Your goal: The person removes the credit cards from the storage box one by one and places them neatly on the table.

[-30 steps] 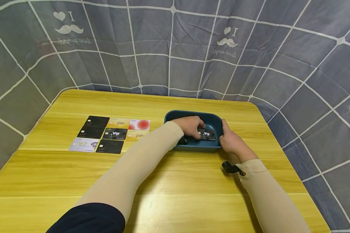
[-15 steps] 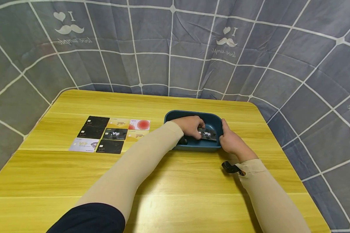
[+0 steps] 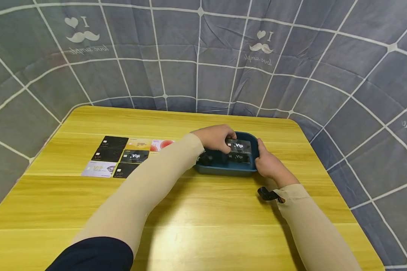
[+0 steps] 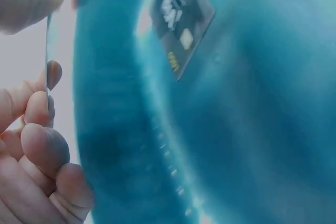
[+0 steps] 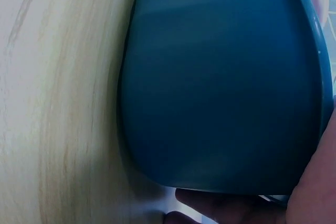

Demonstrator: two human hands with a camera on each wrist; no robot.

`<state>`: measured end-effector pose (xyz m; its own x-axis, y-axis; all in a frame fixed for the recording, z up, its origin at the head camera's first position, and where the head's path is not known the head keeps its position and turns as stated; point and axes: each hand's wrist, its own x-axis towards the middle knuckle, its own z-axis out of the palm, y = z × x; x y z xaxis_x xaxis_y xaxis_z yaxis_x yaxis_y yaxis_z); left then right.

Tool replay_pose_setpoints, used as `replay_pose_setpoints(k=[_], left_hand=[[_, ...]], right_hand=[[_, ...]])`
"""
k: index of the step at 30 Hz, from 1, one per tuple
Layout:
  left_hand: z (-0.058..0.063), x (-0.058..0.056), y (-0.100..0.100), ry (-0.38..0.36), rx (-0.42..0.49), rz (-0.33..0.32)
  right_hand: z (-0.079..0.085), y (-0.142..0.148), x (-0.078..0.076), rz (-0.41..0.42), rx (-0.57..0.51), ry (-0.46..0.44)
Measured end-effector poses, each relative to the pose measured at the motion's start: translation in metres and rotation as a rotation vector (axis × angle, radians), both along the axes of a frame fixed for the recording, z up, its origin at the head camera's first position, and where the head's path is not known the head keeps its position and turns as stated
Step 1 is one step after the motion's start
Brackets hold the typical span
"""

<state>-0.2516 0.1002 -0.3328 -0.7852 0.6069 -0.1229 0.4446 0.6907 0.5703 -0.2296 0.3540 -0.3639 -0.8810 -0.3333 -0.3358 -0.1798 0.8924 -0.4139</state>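
My left hand (image 3: 214,137) pinches a black Vip card (image 3: 243,146) by its left end, above the inside of a dark blue plastic bin (image 3: 224,172). A second black Vip card (image 3: 240,157) lies in the bin just below the held one. In the left wrist view the held card (image 4: 48,51) shows edge-on between thumb and fingers, while the other card (image 4: 181,24) lies face up against the blue plastic. My right hand (image 3: 269,165) grips the bin's right end, thumb up at the rim. Up close, the right wrist view shows the bin's outer wall (image 5: 220,93).
To the left, several cards lie in rows on the wooden table (image 3: 183,241): black VIP cards (image 3: 113,142), a gold card (image 3: 138,144), a silver card (image 3: 98,169) and a red-and-white card (image 3: 161,145). My left forearm partly covers them. A grey checked curtain (image 3: 179,79) surrounds the table.
My left hand has moved up and slightly left, raising a Vip card out of the bin's bottom. Another Vip card now shows beneath it. The right hand stays on the bin.
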Motion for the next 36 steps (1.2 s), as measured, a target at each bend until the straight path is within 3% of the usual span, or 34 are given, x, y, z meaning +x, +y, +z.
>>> replay_pose_setpoints(k=[9, 13, 17, 21, 26, 30, 36], left_hand=[[0.04, 0.027, -0.04, 0.073, -0.01, 0.046], [0.06, 0.048, -0.068, 0.101, 0.039, 0.067], [0.065, 0.07, -0.101, 0.129, 0.08, 0.099], [0.052, 0.092, -0.136, 0.131, 0.062, 0.149], [0.028, 0.123, -0.171, 0.05, 0.02, 0.203], [0.008, 0.145, -0.187, 0.028, -0.036, 0.193], [-0.018, 0.163, -0.198, 0.043, -0.125, 0.168]], right_hand=[[-0.001, 0.004, -0.001, 0.032, 0.007, 0.007], [0.001, 0.008, -0.001, 0.043, 0.024, 0.027], [0.005, 0.01, -0.002, 0.042, 0.023, 0.027], [0.006, 0.01, -0.003, 0.044, 0.023, 0.022], [0.006, 0.009, -0.003, 0.049, 0.015, 0.021], [0.006, 0.006, -0.001, 0.06, 0.013, 0.031], [0.001, 0.003, -0.001, 0.063, -0.004, 0.024]])
